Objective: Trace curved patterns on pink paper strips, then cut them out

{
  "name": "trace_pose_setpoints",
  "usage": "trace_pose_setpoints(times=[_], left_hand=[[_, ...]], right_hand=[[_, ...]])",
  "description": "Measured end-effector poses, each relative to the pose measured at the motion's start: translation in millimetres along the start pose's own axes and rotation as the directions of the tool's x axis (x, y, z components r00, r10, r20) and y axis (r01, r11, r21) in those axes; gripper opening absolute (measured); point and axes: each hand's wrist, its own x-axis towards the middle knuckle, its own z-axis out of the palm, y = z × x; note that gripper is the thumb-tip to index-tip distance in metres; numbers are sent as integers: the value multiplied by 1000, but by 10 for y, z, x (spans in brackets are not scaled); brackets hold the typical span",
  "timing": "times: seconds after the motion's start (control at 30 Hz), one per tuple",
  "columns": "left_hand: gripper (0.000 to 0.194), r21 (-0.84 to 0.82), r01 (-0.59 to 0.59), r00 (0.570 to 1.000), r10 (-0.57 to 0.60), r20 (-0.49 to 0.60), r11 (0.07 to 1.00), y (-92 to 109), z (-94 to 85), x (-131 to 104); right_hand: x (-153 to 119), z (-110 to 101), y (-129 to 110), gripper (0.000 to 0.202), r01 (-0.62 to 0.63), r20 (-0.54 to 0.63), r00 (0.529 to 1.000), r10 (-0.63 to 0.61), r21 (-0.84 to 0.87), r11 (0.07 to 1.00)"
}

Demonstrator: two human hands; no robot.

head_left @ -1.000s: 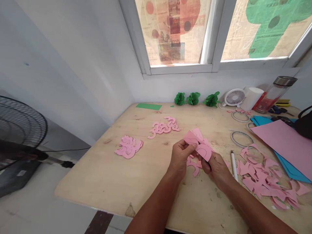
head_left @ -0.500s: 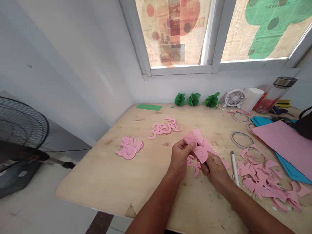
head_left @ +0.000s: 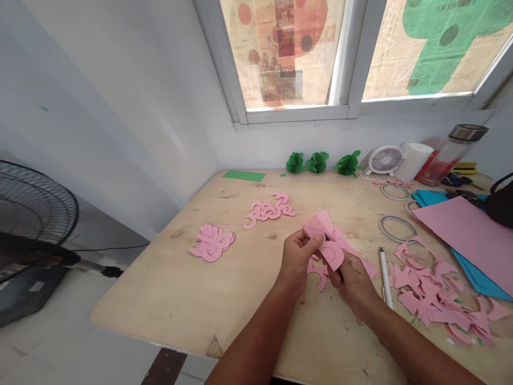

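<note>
Between thumb and fingers, my left hand (head_left: 298, 256) pinches a pink paper piece (head_left: 333, 255) with curved outlines drawn on it. My right hand (head_left: 352, 278) is closed at the paper's lower right edge, around what look like scissors; only a bit of dark handle shows and the blades are mostly hidden. Under the hands lie more pink paper (head_left: 356, 251) and a curved pink cutout (head_left: 318, 275). Beyond my left hand is a loose group of curved pink cutouts (head_left: 268, 209), and farther left a stacked pile of scalloped pink pieces (head_left: 212, 242).
Pink scraps (head_left: 433, 294) spread at the right beside a white pen (head_left: 385, 275). Tape rolls (head_left: 397, 230), pink sheet (head_left: 468, 235) and blue sheets (head_left: 481, 280) lie farther right. Green paper shapes (head_left: 316, 162), a small fan (head_left: 385, 159) and a bottle (head_left: 452, 155) line the wall.
The pink paper in my hands has tilted slightly and shifted a little to the right. Both hands keep nearly the same place, and the view has moved slightly.
</note>
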Motion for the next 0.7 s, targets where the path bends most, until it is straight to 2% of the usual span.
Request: trace_pose_setpoints(times=[0.4,0.7], left_hand=[[22,-23,-14,1000,14,-4,1000,-21,-18,-9],[26,36,7,1000,-6,-10,999,-30,-27,10]], right_hand=[[-22,16,-28,48,-18,-8,1000,18,-7,1000],[-13,11,-14,47,-3,-14,1000,3,10,1000]])
